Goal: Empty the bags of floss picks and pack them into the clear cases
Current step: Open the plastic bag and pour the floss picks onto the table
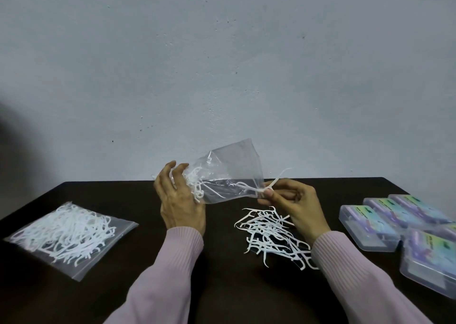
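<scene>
1. Starting nearest you, your two forearms in ribbed pale pink sleeves [170,269] reach forward over a dark brown table [222,286], whose top is matte and nearly black in this light.
2. On the left side of the table lies a sealed bag [70,237], flat and full of white floss picks (its near corner points toward you).
3. On the right side sit the clear cases [404,227], several stacked and overlapping, with coloured labels showing through their lids; how many there are you cannot tell, since the edge of the view cuts them off.
4. Between your arms, just below your right hand, a loose pile of floss picks [271,237] rests tangled on the bare tabletop.
5. Your left hand [180,200] holds one end of an open bag [229,173] above the table, fingers curled round the plastic, with a small clump of picks inside it by those fingers.
6. Your right hand [293,205] pinches the other end of that bag between thumb and fingers, together with a single floss pick [270,188] that sticks up and out past the plastic.
7. Beyond the table's far edge rises a plain pale grey-blue wall [246,64], marked with small dark specks and pits, and a dark shadow falls at the far left.
</scene>
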Demonstrator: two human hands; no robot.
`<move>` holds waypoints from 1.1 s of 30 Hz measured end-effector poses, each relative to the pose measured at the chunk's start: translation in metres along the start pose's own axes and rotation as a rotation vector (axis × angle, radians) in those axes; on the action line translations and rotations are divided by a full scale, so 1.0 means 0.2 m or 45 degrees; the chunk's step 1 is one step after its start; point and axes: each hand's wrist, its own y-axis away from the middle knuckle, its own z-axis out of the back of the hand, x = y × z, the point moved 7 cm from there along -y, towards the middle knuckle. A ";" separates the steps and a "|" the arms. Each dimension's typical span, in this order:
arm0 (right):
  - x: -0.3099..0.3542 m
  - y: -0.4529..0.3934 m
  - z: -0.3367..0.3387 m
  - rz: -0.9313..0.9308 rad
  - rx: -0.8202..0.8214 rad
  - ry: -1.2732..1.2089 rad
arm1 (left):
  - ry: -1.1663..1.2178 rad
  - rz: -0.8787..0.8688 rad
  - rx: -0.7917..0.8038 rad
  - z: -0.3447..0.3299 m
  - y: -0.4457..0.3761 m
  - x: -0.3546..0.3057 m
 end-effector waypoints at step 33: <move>-0.08 0.01 0.09 -0.173 -0.013 1.481 | -0.049 0.189 0.064 0.00 0.01 0.07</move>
